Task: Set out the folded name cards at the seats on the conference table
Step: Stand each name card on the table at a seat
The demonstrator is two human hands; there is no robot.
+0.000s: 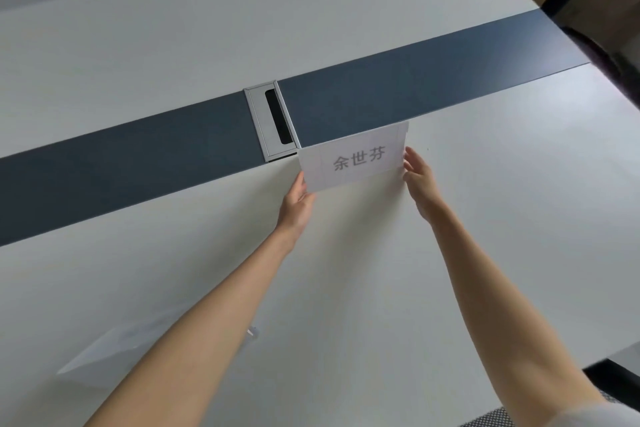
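White and broad, the bench (pixel 381 288) was crossed by a dark blue strip (pixel 138 163) holding a silver cable slot (pixel 272 121). Just beside that slot, at the strip's near edge, stood a folded name card (pixel 353 158) with grey printed characters facing the person. The left hand (pixel 298 204) gripped its lower left corner with curled fingers; the right hand (pixel 420 180) held the right edge, fingers lightly curled against it. Near the bench's front left lay a clear plastic stand (pixel 138 340).
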